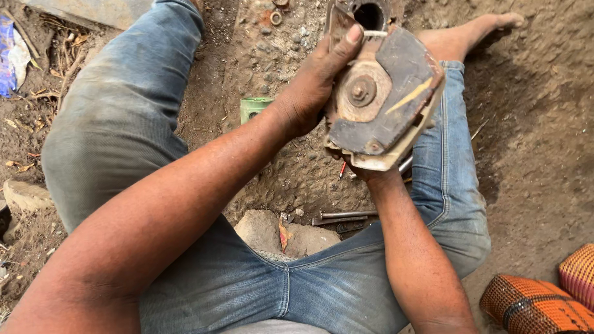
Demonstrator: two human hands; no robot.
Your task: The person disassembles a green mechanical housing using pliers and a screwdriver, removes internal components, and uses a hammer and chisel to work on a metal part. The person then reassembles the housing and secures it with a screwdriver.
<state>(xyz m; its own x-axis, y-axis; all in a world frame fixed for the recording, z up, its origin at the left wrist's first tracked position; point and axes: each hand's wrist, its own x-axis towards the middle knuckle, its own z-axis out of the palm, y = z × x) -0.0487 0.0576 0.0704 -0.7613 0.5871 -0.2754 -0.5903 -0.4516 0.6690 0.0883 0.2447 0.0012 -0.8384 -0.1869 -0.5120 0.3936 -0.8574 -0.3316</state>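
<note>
I see the left hand (pixel 312 86) gripping a rusty metal part (pixel 380 99); the right hand's (pixel 365 173) fingers are hidden beneath it. Bare dirt ground (pixel 532 136) lies below, with a green can (pixel 252 108) left of the part.

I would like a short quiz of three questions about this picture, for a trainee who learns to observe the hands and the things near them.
1. True or false: the left hand grips the rusty machine part from its side, with fingers hooked over the top edge.
2. Which thing lies on the dirt ground between the person's legs? A) a green can B) a glass bottle C) a blue bucket
3. Fill in: the right hand supports the part from ____.

Key:
1. true
2. A
3. below; it is mostly hidden behind the part.
</note>
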